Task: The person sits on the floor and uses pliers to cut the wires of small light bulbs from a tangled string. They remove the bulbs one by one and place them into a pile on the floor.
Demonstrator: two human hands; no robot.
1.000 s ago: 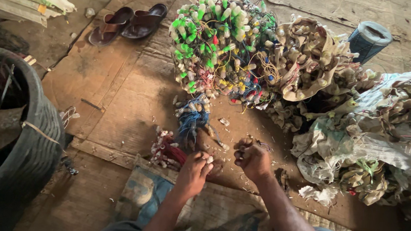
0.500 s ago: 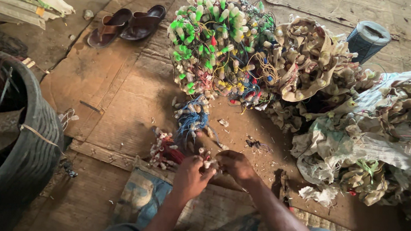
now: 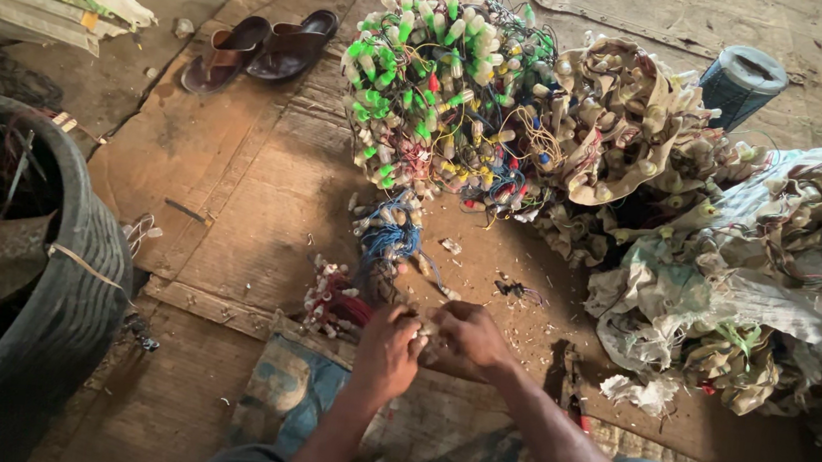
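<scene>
Head view: left hand (image 3: 388, 344) and right hand (image 3: 466, 335) meet, both pinching a small bulb piece (image 3: 418, 338). Blue-wired bundle (image 3: 388, 242) lies just beyond left hand, long axis pointing away.

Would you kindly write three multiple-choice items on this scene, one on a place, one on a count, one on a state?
1. Where do the sandals lie?
A. upper left, on the cardboard's edge
B. on the grey sacks
C. inside the black tub

2. How many sandals show?
A. one
B. two
C. four

3. How are the left hand and right hand placed?
A. far apart
B. close together over a small wired piece
C. resting on the knees

Key: 1 A, they sit left of the heap of wired bulbs; 2 B, a pair lies side by side; 3 B, the fingers meet in front of the person.
</scene>
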